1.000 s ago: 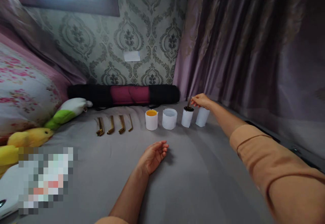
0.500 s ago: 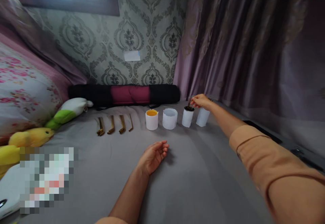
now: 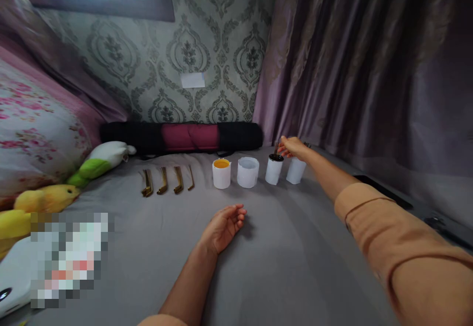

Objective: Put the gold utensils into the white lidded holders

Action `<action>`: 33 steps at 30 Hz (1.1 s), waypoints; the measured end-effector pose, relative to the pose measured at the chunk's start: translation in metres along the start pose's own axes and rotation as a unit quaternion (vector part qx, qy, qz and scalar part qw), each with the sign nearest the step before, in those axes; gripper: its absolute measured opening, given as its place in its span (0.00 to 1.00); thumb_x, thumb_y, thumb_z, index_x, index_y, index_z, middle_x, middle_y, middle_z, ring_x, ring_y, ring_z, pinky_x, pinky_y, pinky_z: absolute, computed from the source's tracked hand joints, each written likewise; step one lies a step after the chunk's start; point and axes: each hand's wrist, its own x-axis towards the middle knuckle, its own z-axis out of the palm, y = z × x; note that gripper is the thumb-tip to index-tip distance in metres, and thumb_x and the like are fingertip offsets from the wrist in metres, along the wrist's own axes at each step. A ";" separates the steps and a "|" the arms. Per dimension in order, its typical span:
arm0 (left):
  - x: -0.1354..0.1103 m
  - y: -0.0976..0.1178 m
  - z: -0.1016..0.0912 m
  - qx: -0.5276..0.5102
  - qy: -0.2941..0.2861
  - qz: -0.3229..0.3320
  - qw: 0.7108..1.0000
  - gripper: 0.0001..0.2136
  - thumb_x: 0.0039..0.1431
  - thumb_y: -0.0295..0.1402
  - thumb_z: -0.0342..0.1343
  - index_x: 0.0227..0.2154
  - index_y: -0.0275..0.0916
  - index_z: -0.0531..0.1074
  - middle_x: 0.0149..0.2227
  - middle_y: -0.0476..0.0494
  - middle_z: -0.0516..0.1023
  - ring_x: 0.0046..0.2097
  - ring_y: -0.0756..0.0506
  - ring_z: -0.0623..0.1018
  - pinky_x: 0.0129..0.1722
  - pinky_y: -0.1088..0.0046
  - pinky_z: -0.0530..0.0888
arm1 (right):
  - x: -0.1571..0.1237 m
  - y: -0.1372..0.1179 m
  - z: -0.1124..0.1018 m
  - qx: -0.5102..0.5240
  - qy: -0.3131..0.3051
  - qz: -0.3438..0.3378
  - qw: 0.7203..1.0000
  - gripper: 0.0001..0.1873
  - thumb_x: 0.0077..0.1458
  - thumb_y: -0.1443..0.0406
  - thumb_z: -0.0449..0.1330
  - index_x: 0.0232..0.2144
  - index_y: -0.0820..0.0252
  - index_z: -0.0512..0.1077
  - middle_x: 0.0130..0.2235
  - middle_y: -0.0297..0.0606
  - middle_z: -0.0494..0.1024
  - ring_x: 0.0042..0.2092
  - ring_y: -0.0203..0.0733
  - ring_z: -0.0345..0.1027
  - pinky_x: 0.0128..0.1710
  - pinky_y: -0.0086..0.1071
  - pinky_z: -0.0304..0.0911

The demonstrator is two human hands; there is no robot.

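Head view: nearest, the left hand (image 3: 224,226) is over the grey sheet (image 3: 291,267), half curled, holding nothing; beyond, four groups of bent brass-coloured pieces (image 3: 178,181) lie outside the white cups (image 3: 247,174); farther off, thin sticks (image 3: 276,147) show at the mouth of the dark-rimmed cup (image 3: 274,171), the right hand (image 3: 294,148) beside them, fingertips nearly closed, grip uncertain, handling seemingly unfinished

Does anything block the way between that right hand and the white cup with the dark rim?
Nothing visible does. The right hand is at the dark-rimmed cup, close to the thin piece sticking up at its opening. The rightmost white cup stands to one side, not between them.
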 end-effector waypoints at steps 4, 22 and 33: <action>0.001 0.000 -0.001 -0.002 -0.002 0.000 1.000 0.06 0.54 0.25 0.49 0.34 0.30 0.68 0.29 0.41 0.73 0.27 0.54 0.71 0.25 0.80 0.69 | -0.003 -0.002 0.000 0.007 0.005 0.003 1.000 0.23 0.58 0.53 0.42 0.31 0.66 0.65 0.24 0.41 0.74 0.16 0.28 0.60 0.15 0.22 0.53; 0.002 0.002 -0.002 -0.002 -0.004 -0.003 1.000 0.06 0.54 0.25 0.49 0.34 0.29 0.68 0.30 0.41 0.72 0.27 0.53 0.71 0.25 0.80 0.69 | 0.005 -0.006 -0.008 0.036 0.082 -0.022 0.996 0.23 0.57 0.53 0.43 0.30 0.67 0.65 0.23 0.42 0.74 0.15 0.29 0.61 0.13 0.22 0.51; 0.002 0.005 -0.004 -0.006 0.002 -0.008 1.000 0.06 0.53 0.25 0.50 0.34 0.29 0.68 0.30 0.41 0.72 0.27 0.53 0.71 0.25 0.81 0.69 | -0.014 -0.021 -0.008 0.139 0.147 -0.049 0.978 0.19 0.57 0.56 0.46 0.24 0.64 0.65 0.19 0.36 0.71 0.15 0.28 0.59 0.13 0.22 0.50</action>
